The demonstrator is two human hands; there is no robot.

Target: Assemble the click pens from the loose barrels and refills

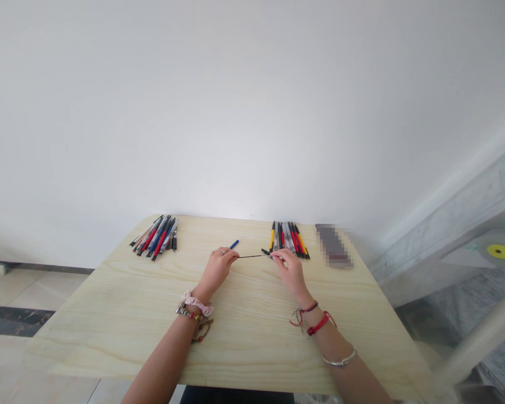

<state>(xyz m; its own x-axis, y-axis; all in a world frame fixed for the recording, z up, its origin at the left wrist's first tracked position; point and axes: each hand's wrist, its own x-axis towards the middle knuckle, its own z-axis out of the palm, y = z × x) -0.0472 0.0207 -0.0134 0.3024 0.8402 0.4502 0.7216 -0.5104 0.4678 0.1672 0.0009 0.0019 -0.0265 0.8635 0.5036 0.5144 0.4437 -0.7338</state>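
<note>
Between my two hands stretches a thin dark pen refill [250,256], roughly level above the table. My left hand [219,268] is closed in a pinch on the refill's left end. Close to its fingertips shows a blue pen barrel [234,244], partly hidden behind the hand; whether the fingers touch it I cannot tell. My right hand [291,272] pinches at the refill's right end, where a small piece is too tiny to name. Just beyond those fingertips is a short black pen part [265,252].
A pile of mixed pens [154,238] lies at the table's back left. Behind my right hand is a row of yellow, red, clear and black pens [289,235]. A blurred dark flat object [333,246] lies at the back right. The wooden table [122,320] meets a white wall.
</note>
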